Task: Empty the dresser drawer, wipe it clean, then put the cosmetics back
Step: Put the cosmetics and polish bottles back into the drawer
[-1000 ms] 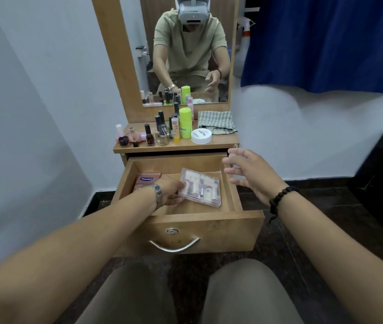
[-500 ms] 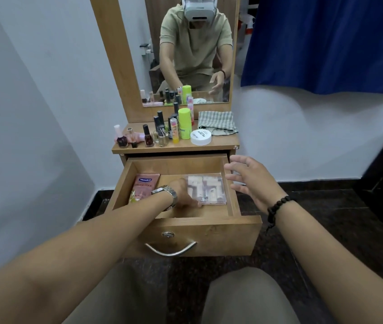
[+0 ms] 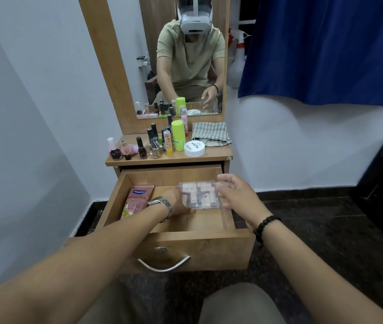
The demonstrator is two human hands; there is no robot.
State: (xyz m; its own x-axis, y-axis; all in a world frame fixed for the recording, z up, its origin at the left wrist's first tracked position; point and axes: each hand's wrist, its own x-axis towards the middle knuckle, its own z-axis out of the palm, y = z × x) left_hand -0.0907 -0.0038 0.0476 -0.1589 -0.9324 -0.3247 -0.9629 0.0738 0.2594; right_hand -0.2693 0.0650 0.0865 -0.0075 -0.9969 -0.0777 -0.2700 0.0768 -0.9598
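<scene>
The wooden drawer [image 3: 209, 249] is pulled out below the dresser top [image 3: 217, 153]. Inside, a clear plastic box [image 3: 199, 195] of small cosmetics lies flat at the back right. My left hand [image 3: 177, 203], wearing a metal watch, reaches into the drawer and holds the box by its left front edge; its fingertips are hidden. My right hand [image 3: 234, 192] hovers with relaxed, spread fingers at the box's right side. A pink Vaseline tube [image 3: 136, 199] lies along the drawer's left side.
On the dresser top stand several nail polish bottles [image 3: 141, 148], a lime green bottle [image 3: 177, 138], a white jar [image 3: 194, 148] and a folded checked cloth [image 3: 210, 136]. A mirror [image 3: 185, 66] rises behind. White wall on the left, blue curtain [image 3: 326, 47] on the right, dark floor below.
The clear box was tilted up in my left hand; it now lies flat and has shifted to the drawer's back right. My right hand has come closer to its right side.
</scene>
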